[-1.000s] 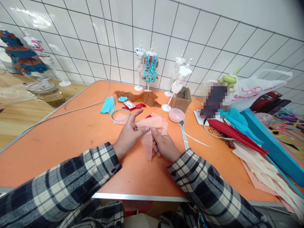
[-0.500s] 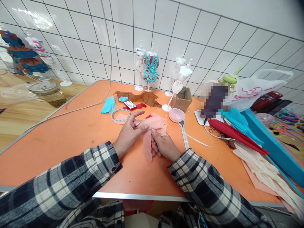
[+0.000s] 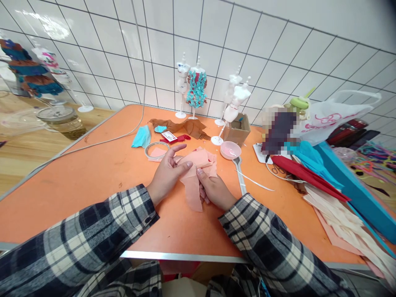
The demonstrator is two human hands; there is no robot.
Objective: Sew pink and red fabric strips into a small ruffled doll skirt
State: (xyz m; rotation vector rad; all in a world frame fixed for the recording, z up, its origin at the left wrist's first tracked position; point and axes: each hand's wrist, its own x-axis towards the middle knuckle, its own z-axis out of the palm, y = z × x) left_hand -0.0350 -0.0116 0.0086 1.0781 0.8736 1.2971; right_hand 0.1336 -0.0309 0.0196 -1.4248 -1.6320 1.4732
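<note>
My left hand (image 3: 165, 171) grips the left edge of a peach-pink piece of crepe paper (image 3: 193, 194) between thumb and fingers, its index finger stretched out above. My right hand (image 3: 215, 189) is closed at the paper's right side, with its fingers partly behind it. A thin pin-like sliver (image 3: 195, 166) sticks out at the right thumb tip, against the paper. One strip of the paper hangs down between my hands. More peach paper (image 3: 212, 159) lies behind them, with a bit of red showing.
A tape roll (image 3: 157, 151), a small red-and-white box (image 3: 168, 137) and brown crepe paper (image 3: 185, 128) lie beyond my hands. To the right are a pink bowl (image 3: 230, 150) and a grey wrench-shaped tool (image 3: 239, 177). Small white mannequins (image 3: 236, 99) stand by the tiled wall.
The hanging strip of paper has swung slightly right and looks wider. The paper between my hands has shifted a little; my hands stay in nearly the same place.
</note>
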